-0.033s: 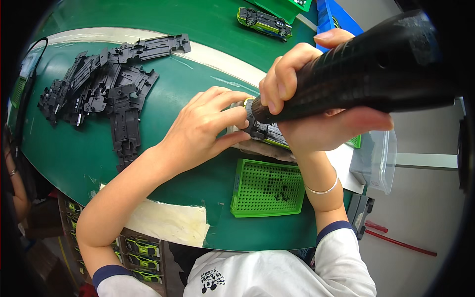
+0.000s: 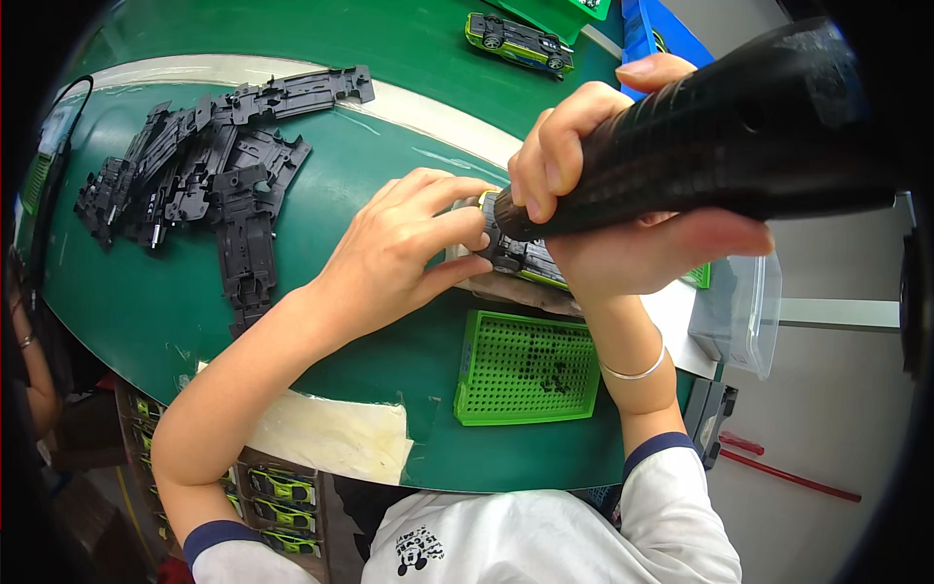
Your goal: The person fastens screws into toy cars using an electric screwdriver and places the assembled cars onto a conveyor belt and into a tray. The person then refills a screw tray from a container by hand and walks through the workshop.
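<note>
My right hand (image 2: pixel 603 195) is wrapped round a black electric screwdriver (image 2: pixel 720 146), whose nose points down at an upturned toy car (image 2: pixel 530 261). The tool hides its own tip and part of the car. At the car's left end, the fingers of my left hand (image 2: pixel 409 229) and its thumb pinch the body. Dark underside, wheels and a yellow-green edge show on the car, which rests on a pale block-like support (image 2: pixel 525 295). Just nearer to me lies a green perforated tray (image 2: pixel 467 389) with small black screws in it.
Black plastic car bases (image 2: pixel 243 234) lie heaped at the left. Another upturned toy car (image 2: pixel 520 44) is at the far side, near a green bin (image 2: pixel 559 15) and a blue bin (image 2: pixel 671 39). A clear plastic box (image 2: pixel 739 321) stands right; boxed green cars (image 2: pixel 282 496) sit below the table edge.
</note>
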A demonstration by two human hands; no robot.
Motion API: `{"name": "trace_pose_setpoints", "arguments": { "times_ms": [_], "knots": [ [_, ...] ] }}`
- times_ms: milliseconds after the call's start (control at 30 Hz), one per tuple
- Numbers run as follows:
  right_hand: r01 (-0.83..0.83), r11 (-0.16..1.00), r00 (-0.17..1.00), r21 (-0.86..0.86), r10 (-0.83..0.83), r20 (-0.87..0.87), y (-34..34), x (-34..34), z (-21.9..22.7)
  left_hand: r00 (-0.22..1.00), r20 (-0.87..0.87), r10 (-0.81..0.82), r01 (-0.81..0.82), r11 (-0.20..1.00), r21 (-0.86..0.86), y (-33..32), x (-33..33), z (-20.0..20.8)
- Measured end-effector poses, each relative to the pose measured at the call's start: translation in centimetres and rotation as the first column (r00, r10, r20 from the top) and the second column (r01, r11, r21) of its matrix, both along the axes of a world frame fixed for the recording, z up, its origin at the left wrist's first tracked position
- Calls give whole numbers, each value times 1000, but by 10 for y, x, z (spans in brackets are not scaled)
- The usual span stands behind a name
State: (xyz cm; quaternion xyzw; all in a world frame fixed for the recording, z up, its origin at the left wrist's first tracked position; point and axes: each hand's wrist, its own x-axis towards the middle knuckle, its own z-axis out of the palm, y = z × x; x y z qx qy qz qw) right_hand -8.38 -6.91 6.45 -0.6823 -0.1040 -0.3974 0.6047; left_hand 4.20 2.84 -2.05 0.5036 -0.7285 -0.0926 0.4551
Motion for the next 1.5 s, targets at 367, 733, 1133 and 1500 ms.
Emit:
{"name": "trace_pose_setpoints", "arguments": {
  "times_ms": [367,733,1133,1500],
  "knots": [
    [-72,978,980,194,34,195,11,-31,15,1000,-6,-3,3,1000,27,7,-2,-4],
    [167,979,985,121,-171,27,33,-84,-30,999,-26,24,-24,1000,7,6,-5,-4],
    [153,988,988,-31,-153,1,25,-84,-38,1000,-27,-9,10,999,33,7,-2,-3],
    [181,978,966,-104,-156,208,-10,-133,28,946,323,-23,47,997,-66,-6,-27,32]
  ]
}}
